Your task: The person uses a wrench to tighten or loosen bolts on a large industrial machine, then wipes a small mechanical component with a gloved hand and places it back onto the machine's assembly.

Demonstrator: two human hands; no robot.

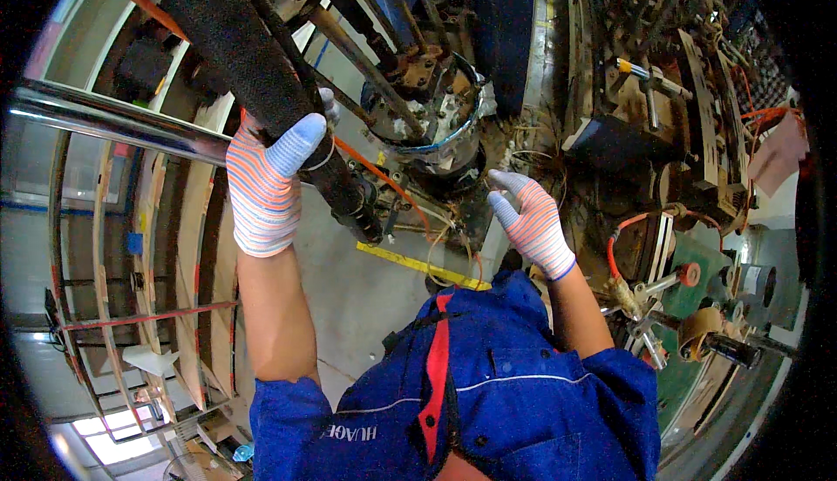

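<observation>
My left hand, in a striped knit glove with blue-grey fingertips, is wrapped round a thick black padded hose. Its thumb lies across the near side of the hose, and some of its fingers are hidden behind. From the upper left the hose slants down to a dark metal end fitting. My right hand, gloved alike, is held in the air with thumb and fingers apart and nothing between them. Beyond it stands a round metal drum with a stained plate and rods standing in it.
A shiny metal bar runs in from the left toward my left hand, above curved slats. An orange hose passes below the black one. Machinery crowds the right side, with a tan roll lower down. Yellow tape marks the floor.
</observation>
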